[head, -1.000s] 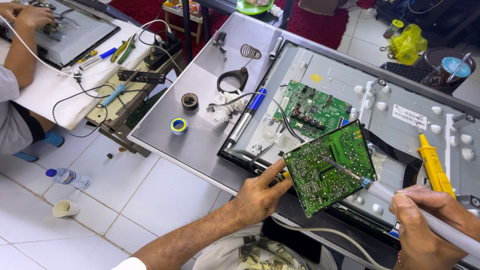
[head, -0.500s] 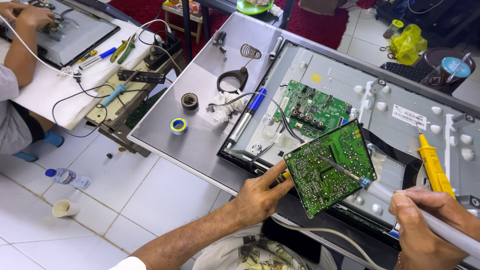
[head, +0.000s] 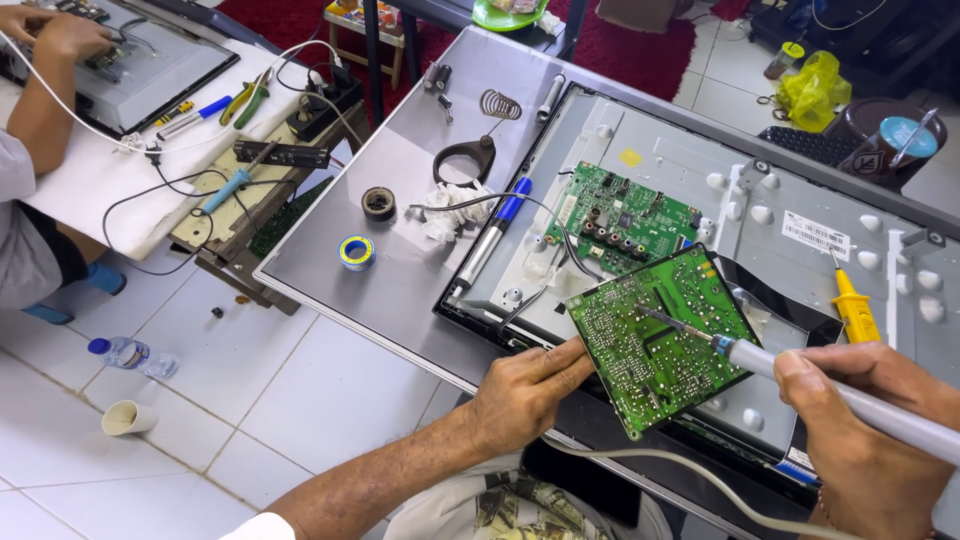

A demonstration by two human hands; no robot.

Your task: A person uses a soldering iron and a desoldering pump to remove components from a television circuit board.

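The person holds a green circuit board [head: 660,338] in the lower middle of the frame. The left hand [head: 525,390] pinches the board by its lower left edge, thumb on top and fingers under it, so the board is tipped up off the open back of a flat screen [head: 700,185]. The right hand [head: 860,420], at the lower right, is closed around the grey handle of a soldering iron [head: 790,368]. The thin metal tip points up and left and sits on the solder side of the board, near its middle.

To do this well, the left hand should keep the board very still, since it has nothing under it. Resting the board's low corner on the screen frame would likely help. The tip should touch only one small spot, not slide onto the spots next to it. The left fingers are near the board's edge, well apart from the hot tip, and that is a good place for them.

A second green board [head: 625,215] is fixed in the screen just above. A yellow screwdriver [head: 855,310] lies to the right. A small roll with a blue middle [head: 356,252] sits on the grey table [head: 330,290] at the left. At the upper left, another person's hand [head: 70,35] works on a different screen.
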